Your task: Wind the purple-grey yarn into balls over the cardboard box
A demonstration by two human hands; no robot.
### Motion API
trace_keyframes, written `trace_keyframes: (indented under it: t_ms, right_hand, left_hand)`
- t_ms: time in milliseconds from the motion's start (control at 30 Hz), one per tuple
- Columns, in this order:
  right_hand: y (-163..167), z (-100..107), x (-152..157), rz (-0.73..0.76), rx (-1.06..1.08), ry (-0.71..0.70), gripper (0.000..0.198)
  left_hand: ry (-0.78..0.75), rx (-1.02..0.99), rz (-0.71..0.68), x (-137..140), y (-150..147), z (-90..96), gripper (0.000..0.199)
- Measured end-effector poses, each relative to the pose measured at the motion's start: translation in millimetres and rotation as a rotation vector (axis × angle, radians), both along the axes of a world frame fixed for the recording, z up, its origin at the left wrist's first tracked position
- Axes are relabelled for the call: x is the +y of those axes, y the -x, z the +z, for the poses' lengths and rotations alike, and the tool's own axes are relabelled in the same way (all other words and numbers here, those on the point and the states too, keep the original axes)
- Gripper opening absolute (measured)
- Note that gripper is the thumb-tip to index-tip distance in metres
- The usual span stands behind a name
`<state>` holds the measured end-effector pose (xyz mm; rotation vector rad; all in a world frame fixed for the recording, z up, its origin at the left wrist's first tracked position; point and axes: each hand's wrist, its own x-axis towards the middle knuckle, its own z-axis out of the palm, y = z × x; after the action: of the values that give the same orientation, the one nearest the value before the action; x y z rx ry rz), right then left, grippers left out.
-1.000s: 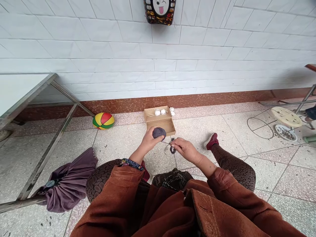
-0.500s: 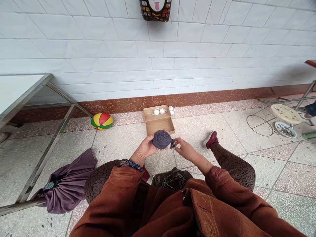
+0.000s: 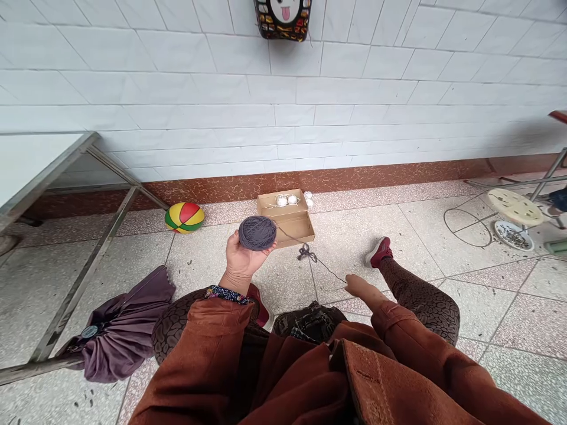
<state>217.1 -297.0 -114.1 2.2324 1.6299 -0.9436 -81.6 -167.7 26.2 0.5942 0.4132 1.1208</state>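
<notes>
My left hand (image 3: 243, 258) holds a dark grey ball of yarn (image 3: 257, 232) up in front of the box, fingers beneath it and thumb at its left side. From the ball a yarn strand (image 3: 328, 270) runs to the right, with a small looped tangle (image 3: 306, 252) partway along. Its far part is pinched in my right hand (image 3: 358, 285), which is closed and lower than the left. Behind the yarn an open cardboard box (image 3: 305, 228) rests on the floor; small white yarn balls (image 3: 287, 200) lie in its back part.
A striped ball (image 3: 184, 217) lies near the wall. At left stand a metal-framed table (image 3: 84, 265) and a folded purple umbrella (image 3: 119, 336). A round stool (image 3: 514, 206) is at right, beside a white dish (image 3: 514, 235). A patterned bag (image 3: 283, 20) hangs above.
My left hand has moved left and up with the grey yarn ball. My right hand has moved right and down, drawing the strand out between them.
</notes>
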Motion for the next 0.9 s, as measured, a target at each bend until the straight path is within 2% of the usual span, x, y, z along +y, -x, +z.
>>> trace_keyframes:
  t_ms: [67, 133, 167, 233, 267, 333, 367, 433, 467, 533, 633, 700, 767, 833, 900]
  right_hand:
    - [-3.1, 6.4, 4.1, -0.047, -0.012, -0.041, 0.041]
    - [6.9, 20.9, 20.1, -0.063, 0.053, -0.157, 0.050]
    - [16.6, 30.3, 30.8, -0.043, 0.133, -0.261, 0.052]
    - [41.4, 50.3, 52.1, -0.003, 0.614, -0.589, 0.061]
    - [54.6, 59.3, 60.1, 0.053, 0.828, -0.665, 0.066]
    - [77.4, 72.4, 66.4, 0.140, 1.071, -0.690, 0.067]
    - [85.6, 76.1, 64.1, 0.159, 1.099, -0.652, 0.058]
    - [94.2, 79.6, 51.3, 0.133, 0.987, -0.625, 0.034]
    - [95.0, 81.1, 42.9, 0.162, 0.894, -0.640, 0.028]
    - [92.2, 87.1, 28.4, 0.303, 0.779, -0.668, 0.030]
    - [84.7, 107.4, 25.0, 0.461, 0.737, -0.739, 0.032]
    - [79.3, 122.8, 35.5, 0.441, 0.699, -0.826, 0.034]
    - [73.5, 132.0, 49.9, 0.339, 0.673, -0.882, 0.035]
    - [68.5, 130.4, 61.2, 0.225, 0.686, -0.898, 0.035]
    - [66.5, 117.2, 65.6, 0.152, 0.717, -0.877, 0.034]
  left_hand:
    - [-0.023, 0.029, -0.058, -2.7, -2.4, -1.3, 0.065]
    - [-0.046, 0.070, -0.177, -7.1, -9.5, -6.2, 0.070]
    - [-0.053, 0.090, -0.247, -9.3, -14.0, -9.6, 0.072]
    - [-0.058, 0.105, -0.353, -12.6, -22.6, -16.6, 0.074]
    - [-0.052, 0.109, -0.394, -13.1, -25.6, -19.6, 0.073]
    - [-0.070, 0.121, -0.408, -11.2, -27.2, -23.3, 0.069]
    - [-0.083, 0.137, -0.399, -8.9, -25.7, -23.9, 0.067]
    - [-0.098, 0.199, -0.363, -2.9, -19.4, -23.8, 0.062]
    - [-0.096, 0.244, -0.331, 0.1, -15.8, -23.9, 0.059]
    - [-0.091, 0.378, -0.251, 4.7, -10.3, -25.5, 0.051]
    - [-0.146, 0.710, -0.152, 5.7, -10.4, -32.1, 0.048]
    - [-0.242, 0.890, -0.201, 2.7, -14.1, -35.8, 0.051]
    - [-0.351, 0.925, -0.325, -2.1, -17.8, -36.7, 0.056]
    - [-0.436, 0.831, -0.451, -8.0, -20.5, -35.0, 0.061]
    - [-0.443, 0.658, -0.535, -14.0, -22.5, -33.0, 0.063]
